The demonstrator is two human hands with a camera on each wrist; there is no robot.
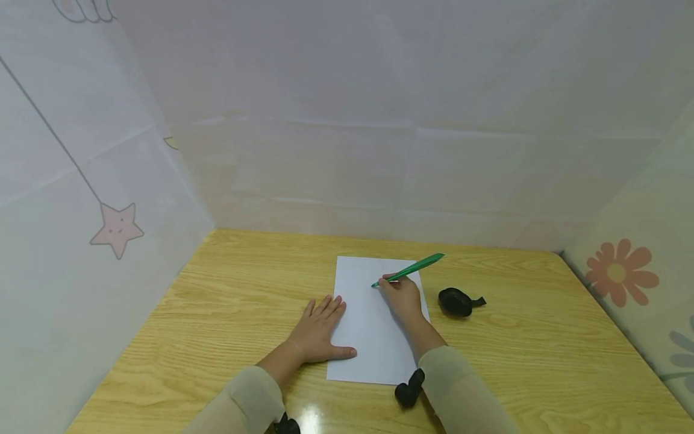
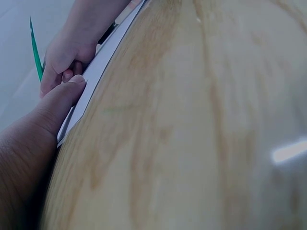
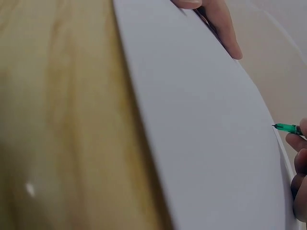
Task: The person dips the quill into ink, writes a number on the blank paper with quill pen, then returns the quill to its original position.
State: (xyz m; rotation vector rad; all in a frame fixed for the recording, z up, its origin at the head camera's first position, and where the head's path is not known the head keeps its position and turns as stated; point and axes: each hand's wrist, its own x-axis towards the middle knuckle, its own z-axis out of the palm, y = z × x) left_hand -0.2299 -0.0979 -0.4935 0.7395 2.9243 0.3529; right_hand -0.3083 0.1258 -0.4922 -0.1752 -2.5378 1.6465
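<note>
From where I stand, the sheet of paper point(image 1: 368, 358) lies flat on the tabletop point(image 1: 228, 301), its short side toward the person. The left hand point(image 1: 316, 337) is spread with straight fingers over the sheet's left edge, the thumb resting on the paper lower down. The right hand point(image 1: 402, 298) grips a green pen point(image 1: 416, 266) between curled fingers near its tip, which points at the upper middle of the sheet; I can't tell whether it touches. I can make out no ink there. To use the pen well, I'd press the left palm and thumb just firmly enough to stop the paper sliding, let the side of the right hand rest on it, and put only light pressure on the point. The pen's long upper end leans right, so a relaxed pinch should balance it. The black object point(image 1: 455, 302) sits beside the sheet, apart from it.
</note>
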